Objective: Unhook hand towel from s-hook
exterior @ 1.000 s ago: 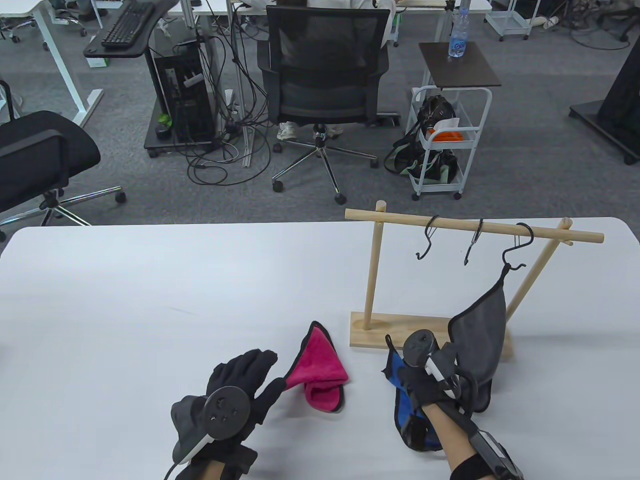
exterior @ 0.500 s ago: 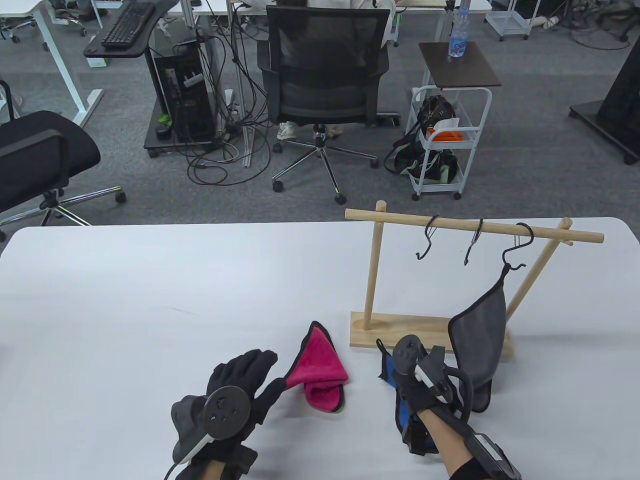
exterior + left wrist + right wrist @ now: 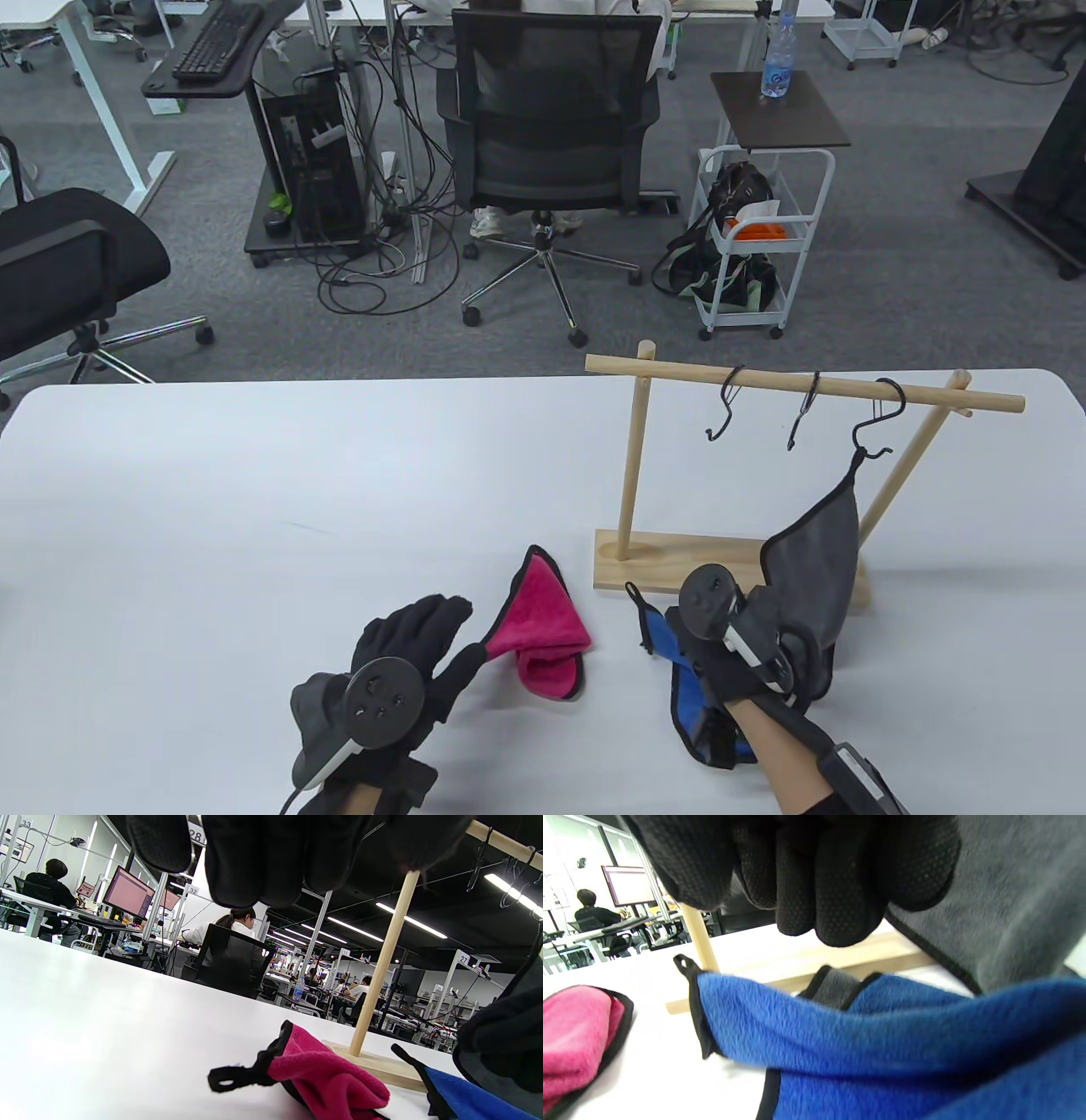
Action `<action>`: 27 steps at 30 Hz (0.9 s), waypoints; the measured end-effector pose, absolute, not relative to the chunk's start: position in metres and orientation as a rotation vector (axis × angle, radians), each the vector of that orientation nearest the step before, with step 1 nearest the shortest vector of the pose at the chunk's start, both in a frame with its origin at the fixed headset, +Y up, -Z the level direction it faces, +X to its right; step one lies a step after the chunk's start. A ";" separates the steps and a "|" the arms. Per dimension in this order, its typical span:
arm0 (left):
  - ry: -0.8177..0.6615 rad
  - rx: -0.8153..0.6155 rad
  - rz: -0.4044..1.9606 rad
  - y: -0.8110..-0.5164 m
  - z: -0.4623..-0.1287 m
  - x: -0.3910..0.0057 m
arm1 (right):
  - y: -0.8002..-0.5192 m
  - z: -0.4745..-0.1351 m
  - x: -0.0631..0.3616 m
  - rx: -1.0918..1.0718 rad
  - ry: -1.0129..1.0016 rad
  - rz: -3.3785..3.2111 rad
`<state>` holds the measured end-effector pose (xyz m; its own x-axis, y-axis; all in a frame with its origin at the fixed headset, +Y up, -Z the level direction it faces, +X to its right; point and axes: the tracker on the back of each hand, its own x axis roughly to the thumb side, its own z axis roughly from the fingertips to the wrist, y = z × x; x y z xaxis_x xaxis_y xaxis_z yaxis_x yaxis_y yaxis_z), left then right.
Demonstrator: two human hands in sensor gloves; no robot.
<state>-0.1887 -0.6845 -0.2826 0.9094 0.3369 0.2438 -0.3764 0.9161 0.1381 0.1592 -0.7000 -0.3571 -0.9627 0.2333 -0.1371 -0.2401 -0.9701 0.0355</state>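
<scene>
Right hand (image 3: 730, 645) hides blue towel's (image 3: 691, 709) middle, its grip unclear, pink towel (image 3: 572, 1035) cut off

Open white tabletop (image 3: 254, 509) lies left of and behind the wooden towel rack (image 3: 730, 573). Near the front edge, a crumpled pink towel (image 3: 543, 628) and a blue towel (image 3: 687, 688) occupy the surface. Under the rack's rail, two bare black S-hooks (image 3: 721, 412) and the hanging grey towel (image 3: 819, 560) narrow the passage.
</scene>
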 end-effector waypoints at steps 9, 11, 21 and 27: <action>-0.219 0.187 0.373 -0.685 -0.282 -0.189 | -0.661 -0.348 0.179 -0.225 -0.051 2.822; -0.219 0.188 0.374 -0.685 -0.282 -0.190 | -0.654 -0.347 0.184 -0.242 -0.073 2.802; -0.217 0.190 0.377 -0.685 -0.282 -0.190 | -0.614 -0.340 0.227 -0.358 -0.242 2.648; -0.215 0.186 0.375 -0.685 -0.282 -0.191 | -0.597 -0.335 0.252 -0.422 -0.339 2.585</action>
<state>-0.1905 -0.6846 -0.2820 0.9083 0.3419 0.2411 -0.3811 0.9139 0.1396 0.2520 -0.5969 -0.3352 -0.8295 0.5080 -0.2319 -0.4311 -0.8465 -0.3124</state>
